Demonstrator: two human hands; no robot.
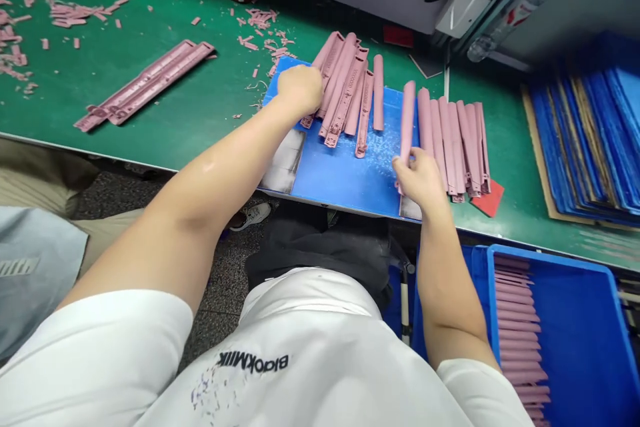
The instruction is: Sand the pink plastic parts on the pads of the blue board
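Note:
My left hand [299, 90] is closed over the near end of a loose pile of long pink plastic strips [345, 90] on a blue sheet [345, 173]. My right hand [419, 179] pinches the near end of one pink strip [407, 119] at the left edge of a neat row of pink strips [457, 143], which lie side by side on the blue sheet and the green table [190, 107].
A bundle of pink strips [145, 83] and several pink scraps [70, 12] lie at the table's left. Stacked blue sheets [585, 140] sit at the right. A blue bin [575, 333] with pink strips stands below right. Another person's clothing [35, 267] shows at left.

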